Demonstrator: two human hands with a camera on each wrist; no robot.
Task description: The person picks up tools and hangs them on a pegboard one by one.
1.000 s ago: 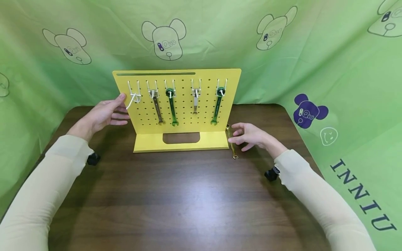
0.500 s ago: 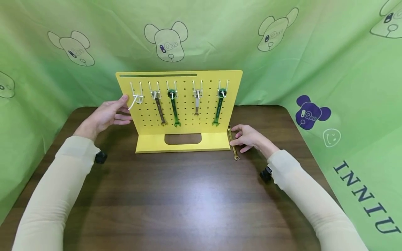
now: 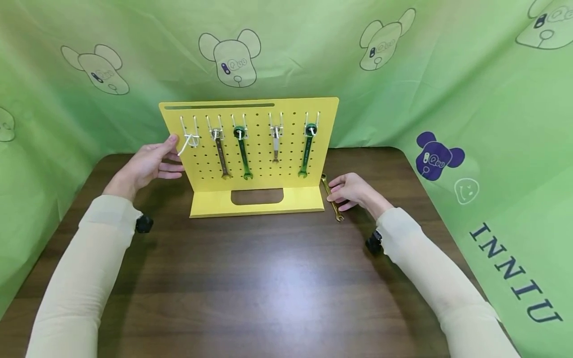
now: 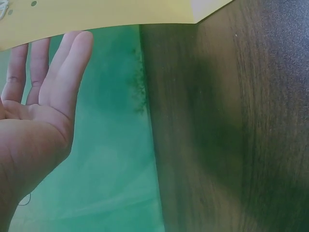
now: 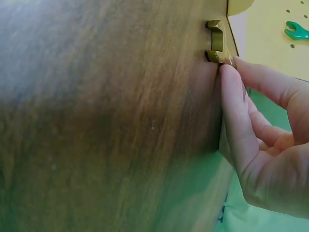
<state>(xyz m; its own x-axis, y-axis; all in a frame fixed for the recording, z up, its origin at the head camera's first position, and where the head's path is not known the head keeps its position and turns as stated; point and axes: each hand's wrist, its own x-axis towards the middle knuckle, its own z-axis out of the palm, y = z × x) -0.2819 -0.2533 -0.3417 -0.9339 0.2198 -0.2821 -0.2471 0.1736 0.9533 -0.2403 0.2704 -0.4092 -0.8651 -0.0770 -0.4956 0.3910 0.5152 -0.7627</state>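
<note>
In the head view, a yellow pegboard (image 3: 264, 171) stands upright on the table. My left hand (image 3: 149, 161) grips its left edge, thumb at the front and fingers reaching behind; the left wrist view shows the fingers (image 4: 67, 77) passing behind the board. Off the board's right end, my right hand (image 3: 353, 191) pinches a gold combination wrench (image 3: 338, 215) between thumb and fingers. Its open end (image 5: 216, 41) sticks out past the fingertips in the right wrist view, while part of the shaft is hidden by the hand.
White hooks on the board hold a brown wrench (image 3: 221, 156), a green wrench (image 3: 243, 156), a short silver wrench (image 3: 275, 146) and another green wrench (image 3: 306, 154). The leftmost hook (image 3: 190, 139) bears no wrench. A green curtain (image 3: 304, 64) hangs behind the dark wooden table (image 3: 224, 278).
My right hand has closed its thumb and fingers on the gold wrench, and the wrench's open end has swung slightly right, away from the board. The left hand stays at the board's edge.
</note>
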